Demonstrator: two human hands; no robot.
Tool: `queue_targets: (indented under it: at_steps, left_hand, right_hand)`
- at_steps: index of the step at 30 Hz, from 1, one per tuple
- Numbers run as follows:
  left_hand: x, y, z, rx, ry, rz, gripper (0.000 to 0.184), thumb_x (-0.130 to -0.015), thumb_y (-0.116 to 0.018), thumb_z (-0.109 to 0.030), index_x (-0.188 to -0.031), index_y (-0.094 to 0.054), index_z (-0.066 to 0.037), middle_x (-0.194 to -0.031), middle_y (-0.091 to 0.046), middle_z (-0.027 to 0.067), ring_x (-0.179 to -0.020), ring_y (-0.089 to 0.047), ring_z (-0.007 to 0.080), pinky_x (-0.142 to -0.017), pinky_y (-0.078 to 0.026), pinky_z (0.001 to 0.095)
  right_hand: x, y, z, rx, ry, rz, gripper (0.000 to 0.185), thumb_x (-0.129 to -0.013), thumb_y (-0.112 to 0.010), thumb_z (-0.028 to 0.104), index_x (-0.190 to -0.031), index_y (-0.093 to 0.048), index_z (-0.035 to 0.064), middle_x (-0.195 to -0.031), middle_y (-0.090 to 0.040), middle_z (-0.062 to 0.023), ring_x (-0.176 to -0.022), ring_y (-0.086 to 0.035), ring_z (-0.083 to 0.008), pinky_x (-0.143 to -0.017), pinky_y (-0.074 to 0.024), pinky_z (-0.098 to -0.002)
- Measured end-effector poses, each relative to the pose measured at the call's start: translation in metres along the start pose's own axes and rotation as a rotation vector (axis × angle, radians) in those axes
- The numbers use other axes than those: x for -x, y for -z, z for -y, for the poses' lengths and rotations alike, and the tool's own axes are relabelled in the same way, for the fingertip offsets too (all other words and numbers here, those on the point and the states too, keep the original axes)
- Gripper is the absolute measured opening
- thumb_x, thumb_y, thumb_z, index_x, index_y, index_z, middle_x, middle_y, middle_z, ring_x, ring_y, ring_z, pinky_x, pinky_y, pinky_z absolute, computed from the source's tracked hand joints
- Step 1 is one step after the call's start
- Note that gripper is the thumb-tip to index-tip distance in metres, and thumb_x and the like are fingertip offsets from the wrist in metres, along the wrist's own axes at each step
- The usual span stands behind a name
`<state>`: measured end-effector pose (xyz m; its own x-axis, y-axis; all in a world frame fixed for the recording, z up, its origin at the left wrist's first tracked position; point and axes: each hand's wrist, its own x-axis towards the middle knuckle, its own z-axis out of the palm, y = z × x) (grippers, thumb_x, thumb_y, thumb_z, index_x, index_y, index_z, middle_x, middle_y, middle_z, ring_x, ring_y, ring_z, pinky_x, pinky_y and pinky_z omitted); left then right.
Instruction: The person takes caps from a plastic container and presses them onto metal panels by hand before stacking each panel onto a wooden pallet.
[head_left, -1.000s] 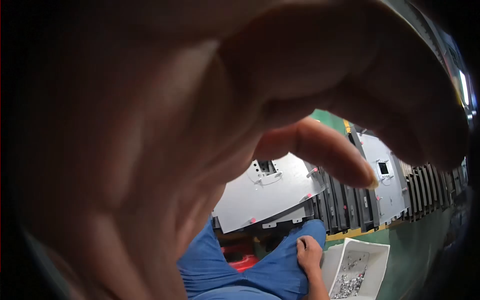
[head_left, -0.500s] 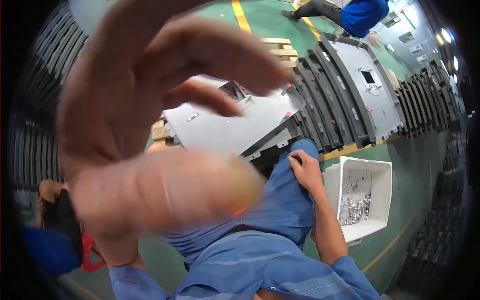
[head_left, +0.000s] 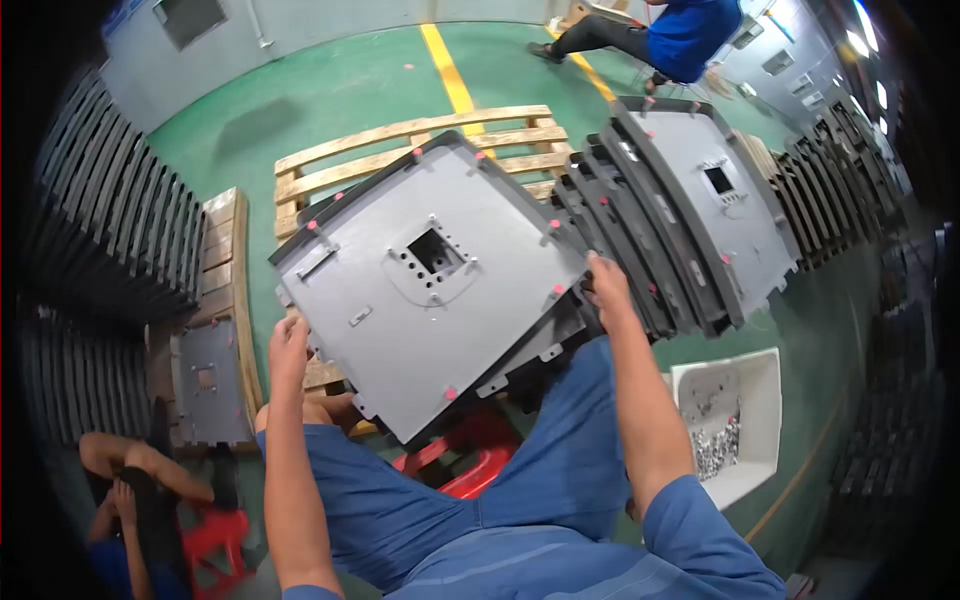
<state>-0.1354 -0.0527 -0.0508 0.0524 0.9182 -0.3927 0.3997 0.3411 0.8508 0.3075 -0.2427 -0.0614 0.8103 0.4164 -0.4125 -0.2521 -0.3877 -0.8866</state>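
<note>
A large grey panel (head_left: 510,240) with turned-up dark edges lies tilted in front of my knees, on top of another dark panel. It has a square cut-out, small studs and pink caps along its edges. My left hand (head_left: 289,345) is closed at the panel's left edge, its fingertips partly hidden. At the right corner, my right hand (head_left: 608,290) grips the same panel, thumb on top and the other fingers largely out of sight.
A wooden pallet (head_left: 365,139) lies beyond the panel. Similar panels (head_left: 690,170) lean in a row on the right, and dark stacks (head_left: 120,200) stand at left. A white bin (head_left: 765,420) holds small metal parts. Two people in blue sit nearby.
My left hand has dropped from close before the camera to the panel's left edge. My right hand has left my thigh for the right corner. The panel now sits turned and fully visible.
</note>
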Motion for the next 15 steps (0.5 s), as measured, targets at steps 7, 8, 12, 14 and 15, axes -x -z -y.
queue_targets:
  at_steps: [7,8,12,14,15]
  left_hand:
    - [-0.041,-0.004,0.017,0.273,0.181,0.097,0.052,-0.087,-0.053,-0.051,-0.115,-0.055,-0.007,-0.098,-0.060,0.0033,-0.079,-0.054,0.0120,-0.065,-0.041,0.0250]
    - [-0.044,-0.005,0.017,0.267,0.204,0.083,0.052,-0.087,-0.053,-0.051,-0.115,-0.055,-0.007,-0.098,-0.060,0.0033,-0.079,-0.054,0.0120,-0.065,-0.041,0.0250]
    - [-0.039,-0.017,-0.008,0.392,0.174,0.080,0.051,-0.085,-0.054,-0.051,-0.116,-0.055,-0.010,-0.099,-0.062,0.0008,-0.083,-0.054,0.0105,-0.068,-0.039,0.0250]
    - [-0.040,-0.020,-0.014,0.384,0.185,0.002,0.050,-0.085,-0.054,-0.049,-0.116,-0.056,-0.010,-0.099,-0.062,0.0019,-0.083,-0.055,0.0100,-0.069,-0.040,0.0263]
    - [-0.041,-0.021,-0.016,0.384,0.183,-0.004,0.050,-0.085,-0.054,-0.049,-0.116,-0.056,-0.010,-0.099,-0.062,0.0019,-0.083,-0.055,0.0100,-0.069,-0.040,0.0263]
  right_hand:
    - [-0.034,-0.017,-0.003,-0.412,-0.030,0.191,0.044,-0.091,-0.055,0.036,-0.114,-0.057,-0.0008,-0.111,-0.061,-0.0099,-0.099,-0.060,-0.0217,-0.085,-0.0480,-0.0355]
    - [-0.035,-0.019,-0.004,-0.447,-0.023,0.188,0.041,-0.091,-0.055,0.033,-0.113,-0.058,-0.0012,-0.110,-0.062,-0.0101,-0.098,-0.060,-0.0218,-0.085,-0.0479,-0.0349]
    - [-0.049,-0.020,-0.011,-0.465,-0.032,0.198,0.032,-0.091,-0.051,0.022,-0.108,-0.059,-0.0037,-0.105,-0.062,-0.0113,-0.094,-0.061,-0.0217,-0.085,-0.0472,-0.0340]
    - [-0.045,-0.022,-0.005,-0.433,-0.027,0.169,0.030,-0.090,-0.050,0.022,-0.103,-0.060,-0.0029,-0.101,-0.063,-0.0104,-0.092,-0.061,-0.0213,-0.084,-0.0472,-0.0336]
    - [-0.046,-0.024,-0.005,-0.449,-0.025,0.188,0.029,-0.089,-0.049,0.022,-0.099,-0.061,-0.0014,-0.098,-0.064,-0.0095,-0.091,-0.061,-0.0205,-0.083,-0.0473,-0.0332]
